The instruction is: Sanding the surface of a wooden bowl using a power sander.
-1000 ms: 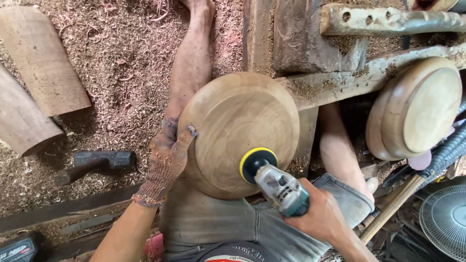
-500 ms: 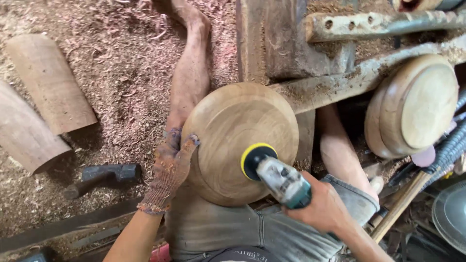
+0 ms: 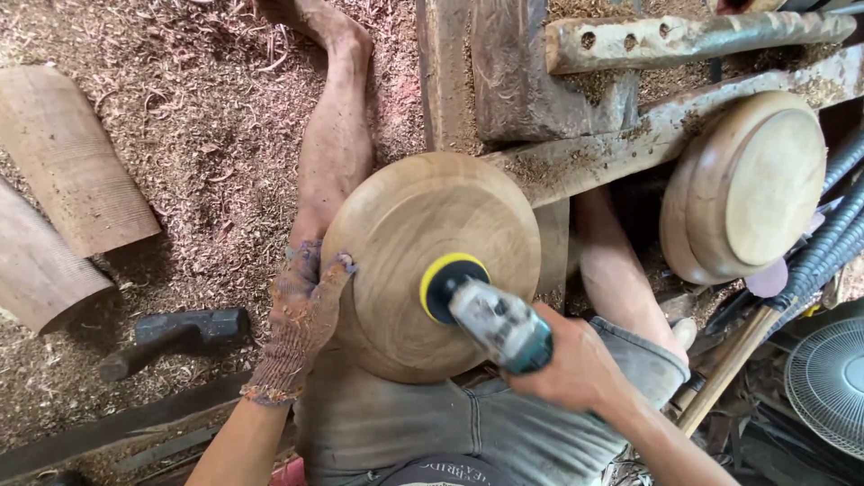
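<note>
A round wooden bowl [image 3: 423,225] rests on my lap, its turned face up toward the camera. My left hand [image 3: 301,310], in a worn knitted glove, grips the bowl's left rim. My right hand [image 3: 576,369] holds a power sander [image 3: 499,324] whose yellow-edged black disc [image 3: 447,283] presses on the bowl's lower right face. My bare legs stretch out on both sides of the bowl.
A second wooden bowl [image 3: 747,184] leans at the right against a rough wooden frame [image 3: 585,99]. Two curved wood slabs [image 3: 67,153] lie at the left on a floor of shavings. A dark hammer [image 3: 175,337] lies below them. A fan grille [image 3: 828,382] and hoses sit at the right edge.
The view has shifted slightly, and the sander disc has crept a little along the bowl's face. Both hands keep their grip.
</note>
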